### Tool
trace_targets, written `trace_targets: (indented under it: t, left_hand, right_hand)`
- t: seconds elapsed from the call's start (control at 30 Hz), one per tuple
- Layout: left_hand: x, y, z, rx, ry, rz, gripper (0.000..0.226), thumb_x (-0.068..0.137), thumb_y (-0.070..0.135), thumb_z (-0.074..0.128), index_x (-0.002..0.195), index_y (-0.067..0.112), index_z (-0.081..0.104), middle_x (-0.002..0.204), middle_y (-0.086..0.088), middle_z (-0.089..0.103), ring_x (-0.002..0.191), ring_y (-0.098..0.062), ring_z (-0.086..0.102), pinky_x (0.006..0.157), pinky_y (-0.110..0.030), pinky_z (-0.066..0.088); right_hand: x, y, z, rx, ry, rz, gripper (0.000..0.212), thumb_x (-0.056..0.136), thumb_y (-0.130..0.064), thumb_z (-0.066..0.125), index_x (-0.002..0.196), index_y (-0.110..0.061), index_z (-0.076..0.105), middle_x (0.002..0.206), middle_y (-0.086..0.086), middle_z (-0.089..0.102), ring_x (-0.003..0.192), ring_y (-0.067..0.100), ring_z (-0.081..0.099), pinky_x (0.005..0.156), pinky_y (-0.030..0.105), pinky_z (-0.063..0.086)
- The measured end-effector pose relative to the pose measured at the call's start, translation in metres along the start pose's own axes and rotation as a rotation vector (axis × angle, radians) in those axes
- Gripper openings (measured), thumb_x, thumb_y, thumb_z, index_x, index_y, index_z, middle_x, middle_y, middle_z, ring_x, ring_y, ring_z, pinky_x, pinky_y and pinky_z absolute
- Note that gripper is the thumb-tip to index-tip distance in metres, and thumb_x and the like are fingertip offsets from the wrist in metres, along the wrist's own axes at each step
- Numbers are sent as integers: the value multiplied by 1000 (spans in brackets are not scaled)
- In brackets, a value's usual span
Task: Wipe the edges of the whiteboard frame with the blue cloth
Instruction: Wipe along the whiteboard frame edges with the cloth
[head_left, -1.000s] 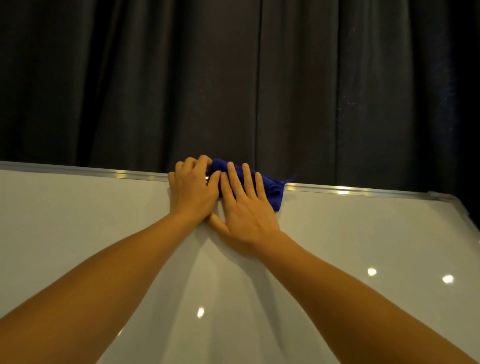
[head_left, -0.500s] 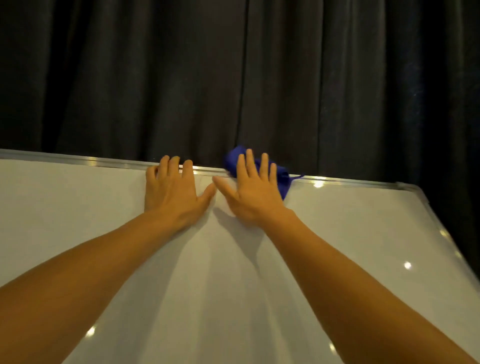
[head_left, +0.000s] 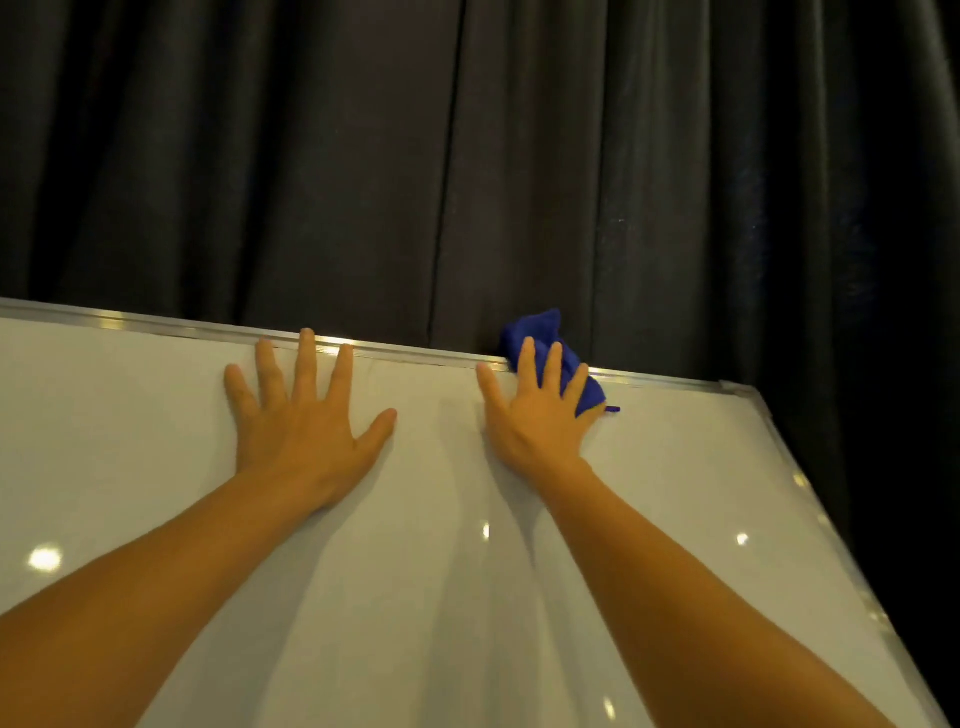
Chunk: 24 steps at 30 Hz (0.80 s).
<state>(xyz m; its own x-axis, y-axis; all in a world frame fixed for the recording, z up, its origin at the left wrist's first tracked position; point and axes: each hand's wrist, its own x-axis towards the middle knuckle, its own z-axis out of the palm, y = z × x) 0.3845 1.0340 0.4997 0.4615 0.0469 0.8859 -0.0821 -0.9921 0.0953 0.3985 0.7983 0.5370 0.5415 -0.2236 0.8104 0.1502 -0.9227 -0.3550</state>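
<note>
A whiteboard (head_left: 426, 597) fills the lower part of the view, with a silver metal frame (head_left: 156, 325) along its top edge and down its right side. My right hand (head_left: 537, 415) presses a bunched blue cloth (head_left: 535, 327) against the top frame, fingers spread over it; the cloth pokes above the edge. My left hand (head_left: 306, 421) lies flat on the board, fingers apart, its fingertips touching the top frame. It holds nothing.
A dark pleated curtain (head_left: 467, 156) hangs right behind the board. The frame's top right corner (head_left: 735, 387) is a short way right of the cloth. Ceiling lights reflect as bright spots on the board.
My right hand has slid the cloth rightward along the top frame. My left hand let go of the cloth, opened flat on the board and stayed behind, so the hands are now apart.
</note>
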Motion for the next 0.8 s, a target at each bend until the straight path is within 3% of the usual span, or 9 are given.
trace_targets:
  t: [0.07, 0.13, 0.2, 0.27, 0.33, 0.47, 0.53, 0.73, 0.8]
  left_hand:
    - [-1, 1, 1, 20, 5, -27, 99, 70, 86, -9, 152, 31, -13, 164, -8, -16, 149, -43, -10, 116, -65, -3]
    - [0, -1, -1, 52, -9, -54, 99, 71, 85, -4, 152, 30, -14, 164, -9, -15, 149, -43, -8, 117, -66, 1]
    - [-1, -4, -3, 66, -26, -59, 98, 72, 83, -1, 153, 30, -13, 164, -9, -15, 149, -43, -8, 118, -65, 2]
    - [-5, -4, -5, 24, -26, -36, 96, 75, 83, 0, 153, 29, -12, 164, -8, -15, 149, -42, -10, 118, -64, -1]
    - [-14, 0, -6, -7, -22, -8, 96, 74, 84, -5, 153, 30, -13, 164, -8, -17, 149, -41, -13, 118, -63, -5]
    - [-22, 16, -5, -20, -24, -26, 100, 67, 83, -11, 152, 29, -15, 164, -9, -17, 149, -41, -14, 117, -65, -6]
    - [-24, 23, -2, -32, -10, -57, 101, 68, 84, -9, 153, 29, -14, 164, -9, -15, 149, -42, -13, 116, -66, -6]
    - [-24, 23, 1, 81, -36, -172, 102, 68, 84, -6, 152, 28, -15, 165, -10, -11, 149, -43, -6, 116, -68, 4]
    - [-25, 21, 0, 65, -36, -139, 101, 68, 84, -9, 152, 28, -15, 165, -10, -11, 149, -44, -7, 116, -68, 3]
  right_hand:
    - [-13, -31, 13, 33, 0, -111, 82, 85, -80, 11, 154, -39, -4, 165, -4, -10, 148, 31, -22, 112, 63, -16]
    - [-27, -46, 18, -58, -49, -377, 82, 83, -83, 7, 153, -42, -3, 165, -9, -8, 148, 27, -22, 115, 61, -14]
    - [-25, -32, 6, -162, -113, -636, 74, 87, -79, 10, 152, -45, -4, 164, -13, -8, 148, 22, -21, 118, 58, -9]
    - [-7, 0, -13, -285, -130, -781, 68, 93, -72, 16, 152, -45, -4, 164, -14, -8, 150, 22, -17, 119, 53, -8]
    - [8, 35, -29, -320, -105, -645, 68, 96, -67, 21, 153, -41, -4, 164, -11, -9, 150, 24, -14, 120, 53, -4]
    - [6, 41, -23, 14, -21, 10, 69, 98, -64, 17, 156, -32, -2, 165, -3, -9, 150, 27, -15, 118, 55, -7]
    - [0, 14, -11, 128, 23, 46, 66, 99, -60, 16, 157, -29, 3, 166, -2, -4, 150, 28, -13, 118, 56, -7]
    - [-24, -8, -5, -150, -148, -695, 66, 94, -68, 10, 154, -41, 3, 164, -13, 0, 151, 21, -10, 119, 46, -4]
    - [-6, 21, -18, -255, -156, -786, 65, 96, -66, 19, 153, -42, -1, 164, -11, -4, 151, 23, -11, 119, 45, -4]
